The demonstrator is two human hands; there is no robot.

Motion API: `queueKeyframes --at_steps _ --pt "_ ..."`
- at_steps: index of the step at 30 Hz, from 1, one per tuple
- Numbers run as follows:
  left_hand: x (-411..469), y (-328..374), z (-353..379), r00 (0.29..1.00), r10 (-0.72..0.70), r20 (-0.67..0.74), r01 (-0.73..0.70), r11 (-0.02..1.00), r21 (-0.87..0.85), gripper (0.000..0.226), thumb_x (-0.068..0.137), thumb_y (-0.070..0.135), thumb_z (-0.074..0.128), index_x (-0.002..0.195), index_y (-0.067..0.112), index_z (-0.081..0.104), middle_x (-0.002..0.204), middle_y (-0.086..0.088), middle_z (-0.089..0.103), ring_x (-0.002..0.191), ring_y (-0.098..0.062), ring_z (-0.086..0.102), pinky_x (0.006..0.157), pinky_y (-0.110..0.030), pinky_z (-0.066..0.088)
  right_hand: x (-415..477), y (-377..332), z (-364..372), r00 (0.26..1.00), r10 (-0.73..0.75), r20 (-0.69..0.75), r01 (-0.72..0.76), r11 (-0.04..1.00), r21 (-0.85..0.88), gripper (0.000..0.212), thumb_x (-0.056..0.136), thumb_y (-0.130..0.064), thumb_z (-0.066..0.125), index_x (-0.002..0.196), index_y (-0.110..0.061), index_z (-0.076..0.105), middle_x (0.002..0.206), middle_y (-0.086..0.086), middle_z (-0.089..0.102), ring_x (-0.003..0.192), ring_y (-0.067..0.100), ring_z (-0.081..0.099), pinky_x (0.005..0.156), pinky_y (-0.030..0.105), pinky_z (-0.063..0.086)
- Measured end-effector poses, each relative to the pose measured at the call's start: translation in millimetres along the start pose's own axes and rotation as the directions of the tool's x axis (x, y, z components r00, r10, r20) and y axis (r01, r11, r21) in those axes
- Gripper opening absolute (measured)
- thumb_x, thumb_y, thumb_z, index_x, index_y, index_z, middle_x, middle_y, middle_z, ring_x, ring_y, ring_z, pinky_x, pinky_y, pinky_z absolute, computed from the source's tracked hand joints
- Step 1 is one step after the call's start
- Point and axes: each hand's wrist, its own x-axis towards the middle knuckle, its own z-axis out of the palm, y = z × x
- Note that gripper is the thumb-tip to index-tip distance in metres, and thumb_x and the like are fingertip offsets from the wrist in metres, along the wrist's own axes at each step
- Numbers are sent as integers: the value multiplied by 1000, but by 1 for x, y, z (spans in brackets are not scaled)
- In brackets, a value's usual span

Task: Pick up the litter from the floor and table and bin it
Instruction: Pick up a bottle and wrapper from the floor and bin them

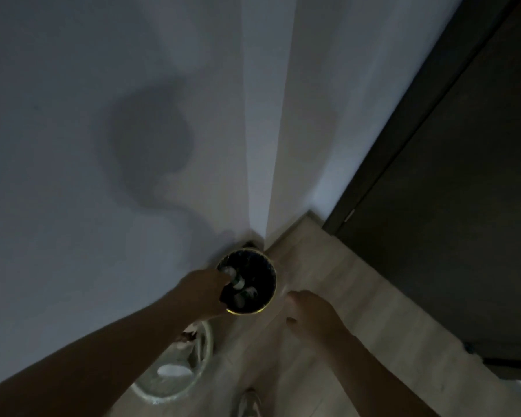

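Left hand grips pale crushed can over round dark yellow-rimmed bin in floor corner; right hand loosely curled, empty. Can likely light, dentable; hold mid-body.

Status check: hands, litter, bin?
Left hand over bin, fingers on a can. Right hand beside the bin, curled, apparently empty. More cans already inside. Nothing blocking the opening.

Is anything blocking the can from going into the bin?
Nothing visible does. The left hand already holds the can over the open mouth of the bin, which has no lid. Another can lies inside, with dark space around it. The right hand is off to the side.
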Motion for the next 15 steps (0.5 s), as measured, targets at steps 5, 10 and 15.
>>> queueKeyframes --at_steps 5,10,15 --pt "-82 1 -75 990 33 -137 -35 999 -16 44 87 34 59 127 17 53 124 -4 58 115 -23 56 95 -29 44 -52 -41 -85 982 -157 -101 154 987 -38 43 90 -32 59 129 -18 49 129 2 53 120 18 50 96 27 39" --pt "-188 -17 -133 931 8 -364 -29 998 -51 56 90 42 56 141 23 41 134 3 53 123 -12 49 101 -22 36 -109 -98 -154 921 -314 -231 292 948 -123 36 88 -35 61 119 -18 56 116 2 57 110 20 55 92 35 45" --pt "-338 -46 -142 797 -193 -572 160 981 -108 58 87 51 56 140 34 39 131 13 54 117 -7 54 97 -18 38 -167 -192 -192 800 -524 -293 466 850 -247 50 90 -40 58 136 -26 44 129 -3 52 118 14 50 96 25 40"
